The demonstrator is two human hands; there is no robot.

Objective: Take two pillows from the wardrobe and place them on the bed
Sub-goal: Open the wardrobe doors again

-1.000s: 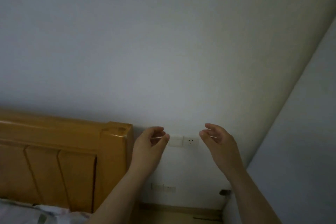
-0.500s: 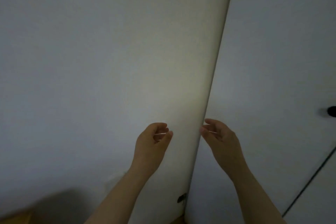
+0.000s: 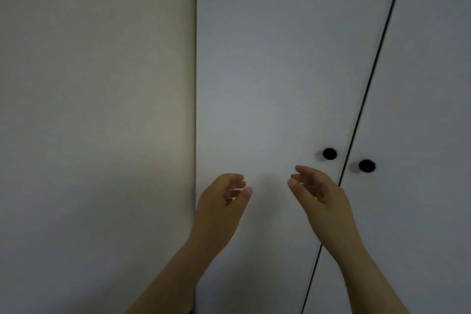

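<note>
A white wardrobe (image 3: 267, 58) fills the right part of the view, both doors closed, with a dark seam between them. Each door has a round black knob: the left knob (image 3: 329, 154) and the right knob (image 3: 366, 166). My left hand (image 3: 221, 201) is raised in front of the left door, fingers loosely curled, holding nothing. My right hand (image 3: 318, 194) hovers just below and left of the left knob, fingers apart, empty, not touching it. No pillows or bed are in view.
A plain pale wall (image 3: 96, 109) takes up the left part of the view and meets the wardrobe side at a vertical edge.
The view has swung right, from the wooden headboard and wall sockets to the wardrobe doors. Both knobs have come into view. My hands keep the same raised, empty pose.
</note>
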